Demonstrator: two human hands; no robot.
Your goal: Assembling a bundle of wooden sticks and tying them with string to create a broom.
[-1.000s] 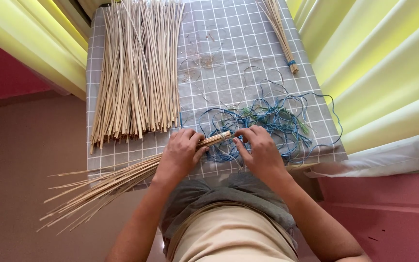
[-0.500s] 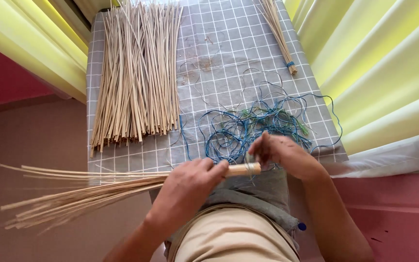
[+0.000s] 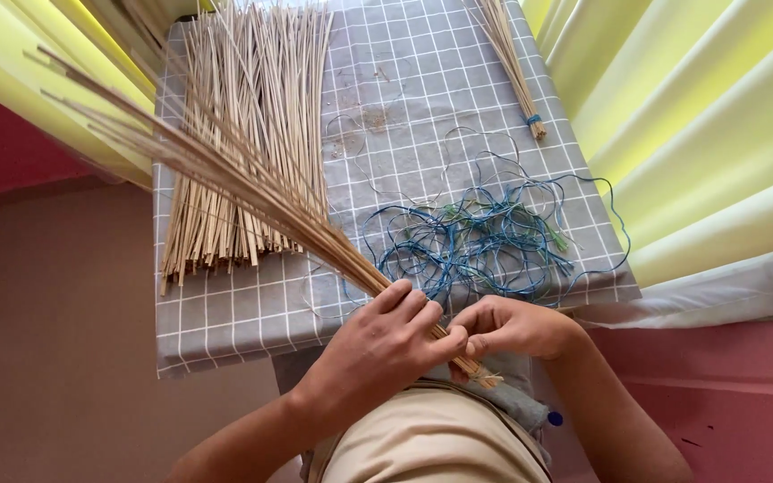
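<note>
Where the two hands meet just below the near edge of the table (image 3: 225,340): bundle of thin tan sticks (image 3: 252,192) gripped at its butt end. Left hand (image 3: 378,349) wrapped closed around bundle near the butt, fingers curled over the top. Right hand (image 3: 512,326) closed, fingertips pinching at the same butt end, touching the left hand's fingertips. Butt end projecting just past the hands toward the person's lap (image 3: 431,438). Bundle angled up and to the left from the hands, fanning out wide, tips crossing in front of a yellow curtain (image 3: 38,98) beyond the table's left edge.

Relative to the bundle's butt:
- Tangle of blue string (image 3: 476,237) on the table just above the right hand, a few green strands mixed in, loops spreading toward the table's right edge.
- Loose pile of flat tan sticks (image 3: 252,89) lying on the table above and left, partly behind the held bundle.
- Small tied bunch of sticks (image 3: 512,63) far up and right, blue tie near its lower end.
- Grey cloth with white grid (image 3: 404,89) covering the table.
- Yellow-green curtain folds (image 3: 709,134) to the right of the table; white fabric (image 3: 717,291) beneath them.
- Reddish floor (image 3: 46,340) to the left.
</note>
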